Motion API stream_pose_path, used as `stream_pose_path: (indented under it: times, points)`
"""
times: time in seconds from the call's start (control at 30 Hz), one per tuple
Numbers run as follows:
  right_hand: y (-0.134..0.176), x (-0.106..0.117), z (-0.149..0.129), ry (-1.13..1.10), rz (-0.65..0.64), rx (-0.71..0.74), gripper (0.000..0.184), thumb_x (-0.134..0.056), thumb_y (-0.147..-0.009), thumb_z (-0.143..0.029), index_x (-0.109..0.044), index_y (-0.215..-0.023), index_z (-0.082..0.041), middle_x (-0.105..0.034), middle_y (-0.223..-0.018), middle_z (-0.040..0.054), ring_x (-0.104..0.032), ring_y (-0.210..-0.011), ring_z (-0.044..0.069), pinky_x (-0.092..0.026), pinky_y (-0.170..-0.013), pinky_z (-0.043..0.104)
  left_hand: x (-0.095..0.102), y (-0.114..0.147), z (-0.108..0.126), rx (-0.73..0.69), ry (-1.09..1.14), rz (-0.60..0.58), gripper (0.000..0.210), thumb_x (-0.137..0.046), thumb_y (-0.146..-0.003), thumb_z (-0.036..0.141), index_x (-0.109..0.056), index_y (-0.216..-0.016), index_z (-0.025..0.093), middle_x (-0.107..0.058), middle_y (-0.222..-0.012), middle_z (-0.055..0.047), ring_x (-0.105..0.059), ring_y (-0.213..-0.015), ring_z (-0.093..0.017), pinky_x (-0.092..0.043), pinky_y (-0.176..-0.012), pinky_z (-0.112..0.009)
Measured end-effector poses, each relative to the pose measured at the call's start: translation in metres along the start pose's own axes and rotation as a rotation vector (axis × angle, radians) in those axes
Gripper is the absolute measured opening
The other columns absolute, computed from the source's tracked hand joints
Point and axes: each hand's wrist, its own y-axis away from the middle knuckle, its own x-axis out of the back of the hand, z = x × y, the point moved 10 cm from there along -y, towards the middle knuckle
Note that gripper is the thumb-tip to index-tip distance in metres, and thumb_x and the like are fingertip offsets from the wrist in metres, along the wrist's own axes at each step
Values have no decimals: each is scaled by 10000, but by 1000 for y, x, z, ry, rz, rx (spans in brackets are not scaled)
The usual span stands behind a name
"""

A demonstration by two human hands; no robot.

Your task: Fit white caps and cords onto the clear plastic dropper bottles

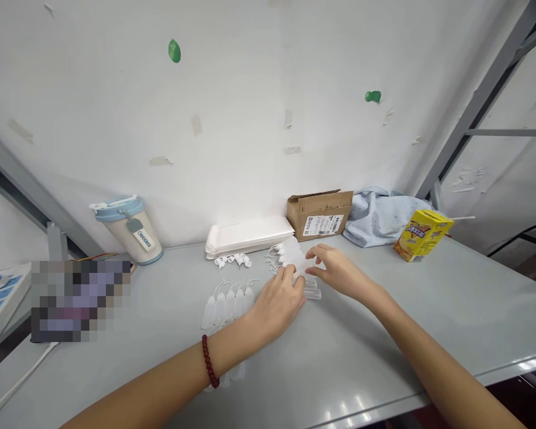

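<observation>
My left hand (pixel 279 301), with a dark red bead bracelet (pixel 209 360) at its wrist, is closed over small translucent plastic tubes (pixel 312 290). Its fingers are bent down, and what lies under them is hidden. My right hand (pixel 337 271) hovers close by at the right, thumb and forefinger apart beside a cluster of white tubes (pixel 295 250) with thin tails. A row of similar translucent tubes (pixel 226 307), tails pointing away, lies left of my left hand. More tubes show partly beneath my left forearm. Several small white caps (pixel 234 260) lie behind the row.
A stack of flat white boxes (pixel 250 235) and an open cardboard box (pixel 324 214) stand along the wall. A blue-lidded cup (pixel 129 229) and a pixelated flat object (pixel 80 301) are left. A pale blue cloth (pixel 379 214) and a yellow drink carton (pixel 422 235) are right.
</observation>
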Motion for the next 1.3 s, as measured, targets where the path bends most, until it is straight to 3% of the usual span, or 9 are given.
stream_pose_path:
  times: [0.23, 0.33, 0.4, 0.5, 0.57, 0.73, 0.87, 1.17, 1.3]
  points:
    - [1, -5, -4, 7, -46, 36, 163, -575, -813, -215, -575, -974, -189, -576, -946, 58, -590, -807, 190, -453, -685, 309, 10, 2, -13, 58, 79, 21, 161, -547, -841, 252, -531, -967, 153, -516, -1087, -131, -548, -964, -264, -512, -732, -382]
    - [3, -3, -8, 24, -49, 35, 145, -565, -821, -213, -586, -964, -201, -568, -953, 60, -591, -800, 188, -456, -672, 304, 15, -1, -56, 210, 237, 27, 184, -481, -873, 278, -562, -1004, 179, -568, -1037, -89, -581, -928, -210, -501, -783, -347]
    - [4, -1, -11, 41, -50, 29, 138, -556, -829, -207, -591, -962, -204, -565, -965, 66, -592, -798, 190, -462, -665, 305, 14, 0, -98, 342, 207, -6, 207, -465, -848, 192, -574, -1023, 174, -611, -986, -71, -600, -896, -185, -486, -810, -318]
    - [4, 0, -19, 67, -28, 55, 167, -540, -840, -192, -583, -1002, -199, -564, -993, 85, -584, -848, 209, -475, -678, 322, 12, 2, -144, 391, 146, -42, 274, -465, -766, 93, -597, -1000, 147, -643, -891, -81, -611, -858, -215, -478, -776, -334]
    - [4, 2, -28, 88, 30, 100, 192, -526, -848, -175, -568, -1034, -195, -559, -1005, 101, -564, -913, 232, -480, -707, 343, 9, 4, -161, 380, 119, -71, 314, -465, -735, 76, -615, -994, 167, -651, -859, -71, -610, -860, -226, -469, -769, -333]
    - [15, -5, -65, 45, 154, 296, 199, -465, -875, -146, -539, -1056, -184, -547, -995, 119, -539, -907, 230, -481, -732, 349, -2, 4, -159, 304, 118, -135, 306, -479, -732, 115, -653, -970, 193, -661, -834, -63, -607, -864, -234, -461, -753, -312]
    - [32, -33, -100, -4, 40, 479, 203, -449, -878, -139, -522, -1066, -148, -553, -947, 123, -519, -860, 221, -471, -710, 337, -2, 2, -151, 283, 133, -151, 283, -481, -741, 135, -667, -949, 184, -661, -851, -81, -606, -873, -243, -455, -768, -326]
    - [41, -66, -122, 55, -87, 525, 286, -423, -894, -141, -501, -1170, -156, -553, -932, 102, -486, -825, 204, -423, -708, 327, 10, 8, -151, 317, 233, -66, 221, -497, -764, 229, -659, -904, 171, -648, -874, -68, -595, -821, -206, -455, -745, -297]
    - [39, -74, -127, 121, -112, 532, 322, -406, -892, -116, -508, -1192, -172, -546, -942, 106, -471, -831, 204, -402, -716, 323, 31, 21, -158, 422, 511, 73, 264, -543, -754, 361, -641, -913, 174, -650, -944, -49, -582, -810, -180, -460, -720, -278]
